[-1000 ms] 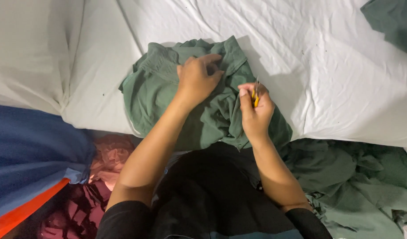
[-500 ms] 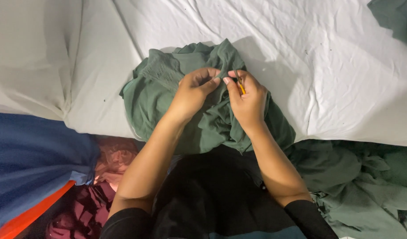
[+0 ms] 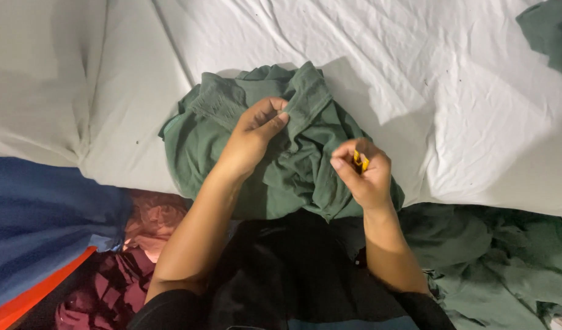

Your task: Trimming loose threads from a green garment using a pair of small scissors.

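Note:
A crumpled green garment (image 3: pixel 232 122) lies on the white sheet (image 3: pixel 446 91) in front of me. My left hand (image 3: pixel 253 137) rests on the middle of it and pinches a fold of the cloth between thumb and fingers. My right hand (image 3: pixel 363 174) hovers just to the right, above the garment's lower edge. Its fingers are closed round a small yellow tool (image 3: pixel 359 161), of which only a short piece shows.
More green cloth (image 3: pixel 507 256) is heaped at the lower right, and a dark green piece (image 3: pixel 550 30) lies at the top right corner. Blue and orange fabric (image 3: pixel 42 226) sits at the left, with dark red cloth (image 3: pixel 128 269) beside it. Black clothing (image 3: pixel 281 275) covers my lap.
My right hand has pulled away from the left, moving down and to the right with the yellow tool. The left hand has stayed on the garment, gripping the fold.

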